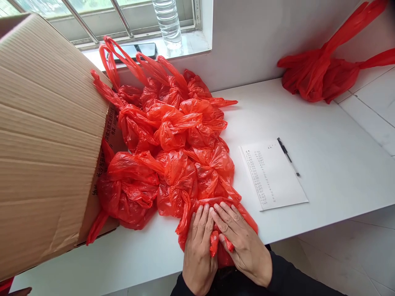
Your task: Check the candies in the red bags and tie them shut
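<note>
A red plastic bag [249, 218] lies at the table's front edge with both my hands on top of it. My left hand [199, 250] rests on its left part, fingers stretched out and flat, thumb hidden. On its right part lies my right hand [243, 242], fingers also extended, the thumb beside a twisted red end [214, 243] of the bag that sticks up between the hands. Just beyond my fingertips several knotted red plastic bags [180, 176] are packed together, back to the window sill. What the bags contain cannot be made out.
A large cardboard box [52, 135] stands at the left. A handwritten sheet [268, 181] and a black pen [286, 154] lie on the white table [333, 164]. Another red bag [321, 76] sits at the back right. A water bottle [169, 24] and a phone [142, 50] occupy the sill.
</note>
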`<move>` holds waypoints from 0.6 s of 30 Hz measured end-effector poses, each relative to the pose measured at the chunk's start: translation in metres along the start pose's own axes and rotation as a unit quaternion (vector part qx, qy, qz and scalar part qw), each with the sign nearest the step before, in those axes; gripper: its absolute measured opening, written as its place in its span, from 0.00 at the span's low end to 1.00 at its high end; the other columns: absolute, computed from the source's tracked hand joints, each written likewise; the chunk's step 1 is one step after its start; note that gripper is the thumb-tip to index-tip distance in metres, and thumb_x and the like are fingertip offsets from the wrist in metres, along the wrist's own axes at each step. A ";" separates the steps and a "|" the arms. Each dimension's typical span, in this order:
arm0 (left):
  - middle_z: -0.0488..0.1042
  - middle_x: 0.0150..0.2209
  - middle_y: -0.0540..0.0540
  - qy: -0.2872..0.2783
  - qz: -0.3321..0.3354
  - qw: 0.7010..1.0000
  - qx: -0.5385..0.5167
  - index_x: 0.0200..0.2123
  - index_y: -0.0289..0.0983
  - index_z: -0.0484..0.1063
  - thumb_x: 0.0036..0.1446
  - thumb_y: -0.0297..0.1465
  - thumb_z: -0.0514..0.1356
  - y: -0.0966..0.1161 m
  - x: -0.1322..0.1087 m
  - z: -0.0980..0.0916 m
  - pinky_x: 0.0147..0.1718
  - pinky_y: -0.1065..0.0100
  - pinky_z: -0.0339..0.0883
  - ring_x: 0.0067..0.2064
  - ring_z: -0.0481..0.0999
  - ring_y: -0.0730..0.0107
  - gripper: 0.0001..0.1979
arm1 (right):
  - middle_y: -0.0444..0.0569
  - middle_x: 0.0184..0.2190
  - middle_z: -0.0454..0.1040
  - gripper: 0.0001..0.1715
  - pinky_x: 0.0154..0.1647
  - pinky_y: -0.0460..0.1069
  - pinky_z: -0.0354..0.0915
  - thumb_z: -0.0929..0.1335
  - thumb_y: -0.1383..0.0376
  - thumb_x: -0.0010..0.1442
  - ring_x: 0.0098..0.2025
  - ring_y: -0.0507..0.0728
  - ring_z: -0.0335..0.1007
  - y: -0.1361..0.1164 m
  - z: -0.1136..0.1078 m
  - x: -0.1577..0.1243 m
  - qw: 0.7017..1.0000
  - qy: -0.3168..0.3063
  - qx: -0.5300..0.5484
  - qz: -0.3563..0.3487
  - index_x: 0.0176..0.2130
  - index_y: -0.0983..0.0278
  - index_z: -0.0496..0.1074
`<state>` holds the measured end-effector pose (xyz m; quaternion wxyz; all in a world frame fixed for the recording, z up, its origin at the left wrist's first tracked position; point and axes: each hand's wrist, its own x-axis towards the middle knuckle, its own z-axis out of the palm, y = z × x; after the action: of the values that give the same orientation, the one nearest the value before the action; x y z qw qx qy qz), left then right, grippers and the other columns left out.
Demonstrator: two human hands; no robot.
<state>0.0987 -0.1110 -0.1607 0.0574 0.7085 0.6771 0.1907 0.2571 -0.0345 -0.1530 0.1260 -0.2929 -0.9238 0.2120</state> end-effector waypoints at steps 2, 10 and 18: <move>0.56 0.71 0.38 0.002 -0.002 1.000 -0.007 0.69 0.28 0.54 0.66 0.23 0.51 0.004 -0.001 -0.005 0.69 0.57 0.50 0.73 0.51 0.57 0.28 | 0.49 0.73 0.49 0.35 0.71 0.62 0.56 0.58 0.69 0.71 0.74 0.61 0.42 -0.002 -0.010 0.000 0.999 -0.006 0.034 0.009 0.73 0.65 0.45; 0.61 0.68 0.38 0.048 0.010 0.996 -0.075 0.61 0.31 0.64 0.63 0.20 0.51 0.017 -0.004 -0.031 0.69 0.55 0.50 0.72 0.53 0.55 0.23 | 0.50 0.72 0.54 0.34 0.72 0.62 0.51 0.59 0.69 0.71 0.74 0.62 0.45 -0.004 -0.026 -0.010 0.984 0.053 0.168 0.026 0.72 0.61 0.49; 0.73 0.51 0.45 0.155 -0.212 0.930 -0.258 0.49 0.44 0.70 0.71 0.31 0.46 0.020 -0.008 -0.045 0.57 0.59 0.65 0.60 0.68 0.63 0.14 | 0.50 0.44 0.80 0.26 0.68 0.63 0.54 0.53 0.57 0.75 0.50 0.60 0.75 -0.012 -0.065 -0.011 0.808 0.048 0.563 0.167 0.51 0.57 0.75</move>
<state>0.1012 -0.1282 -0.1137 0.1720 0.4706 0.7394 0.4498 0.2834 -0.0297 -0.0914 0.2756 -0.3299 -0.5724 0.6983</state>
